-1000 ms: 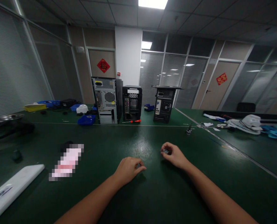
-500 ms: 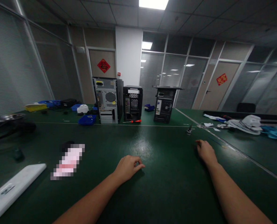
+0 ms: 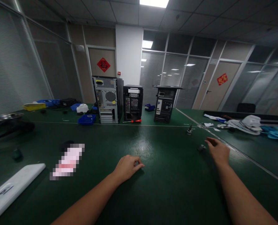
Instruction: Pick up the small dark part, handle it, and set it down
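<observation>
My left hand (image 3: 129, 168) rests on the green tabletop (image 3: 167, 187), fingers loosely curled and thumb stretched forward; nothing shows in it. On the right, my right hand (image 3: 218, 151) is open, its fingertips just beside a small dark metal part (image 3: 201, 148), with a narrow gap between them. What exactly this part is cannot be made out. Farther back stands a small upright metal piece (image 3: 189, 129), dark at its base.
Three computer cases (image 3: 109, 100) stand at the back. Before them lie a red-handled screwdriver (image 3: 136, 121) and a blue tray (image 3: 86, 119). A white slab (image 3: 17, 187) and a blurred pink item (image 3: 68, 161) lie left. A white cap (image 3: 250, 125) sits right.
My right hand has moved right, away from the small dark metal part, which now shows on the table. My left hand has stayed in place.
</observation>
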`<state>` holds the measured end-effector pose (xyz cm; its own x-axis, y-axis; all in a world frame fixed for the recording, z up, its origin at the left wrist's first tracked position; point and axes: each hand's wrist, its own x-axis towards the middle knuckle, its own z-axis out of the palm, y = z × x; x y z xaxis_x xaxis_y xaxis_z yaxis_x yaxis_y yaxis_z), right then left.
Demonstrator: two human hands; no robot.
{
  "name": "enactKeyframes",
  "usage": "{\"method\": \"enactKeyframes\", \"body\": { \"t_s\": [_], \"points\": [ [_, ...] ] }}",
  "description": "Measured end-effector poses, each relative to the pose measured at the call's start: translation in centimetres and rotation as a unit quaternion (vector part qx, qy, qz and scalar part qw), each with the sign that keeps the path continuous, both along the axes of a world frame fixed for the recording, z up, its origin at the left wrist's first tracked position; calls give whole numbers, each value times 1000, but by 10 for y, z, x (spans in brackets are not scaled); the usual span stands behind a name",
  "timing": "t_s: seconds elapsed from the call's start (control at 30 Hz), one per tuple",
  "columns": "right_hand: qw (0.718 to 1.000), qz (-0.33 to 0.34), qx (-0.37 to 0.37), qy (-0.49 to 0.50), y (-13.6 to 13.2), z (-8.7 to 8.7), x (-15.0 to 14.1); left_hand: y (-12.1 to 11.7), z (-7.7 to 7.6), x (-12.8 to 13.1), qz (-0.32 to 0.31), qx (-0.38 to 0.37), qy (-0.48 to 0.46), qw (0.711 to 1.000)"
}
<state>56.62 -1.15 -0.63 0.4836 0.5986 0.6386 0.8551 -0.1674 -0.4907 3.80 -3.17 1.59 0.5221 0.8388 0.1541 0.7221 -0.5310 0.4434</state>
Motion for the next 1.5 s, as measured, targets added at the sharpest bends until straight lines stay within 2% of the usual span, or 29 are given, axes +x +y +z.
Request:
{"method": "enactKeyframes", "body": {
  "t_s": [0.07, 0.23, 0.43, 0.6, 0.77, 0.97, 1.07, 1.5],
  "points": [
    [1000, 0, -30, -8, -3, 1, 2, 0, -1, 0, 1, -5, -2, 1000],
    [994, 64, -77, -32, -4, 7, 1, 1, -1, -1, 3, -8, 1, 1000],
    [993, 47, -102, -41, -6, 8, 8, 2, -1, -1, 6, -10, 12, 1000],
    [988, 62, -137, -15, -5, 3, 12, 3, -2, 0, 6, -12, 9, 1000],
    [989, 76, -127, -23, -4, 0, 11, 2, -1, 0, 7, -16, 7, 1000],
    [992, 91, -84, -36, -6, 8, -3, 2, 0, 0, 4, -20, 9, 1000],
    [988, 110, -87, -58, -6, 11, -10, 1, 1, 0, 5, -19, 8, 1000],
    [984, 97, -123, -89, -4, 6, -16, 3, -3, -1, 3, -14, 2, 1000]
  ]
}}
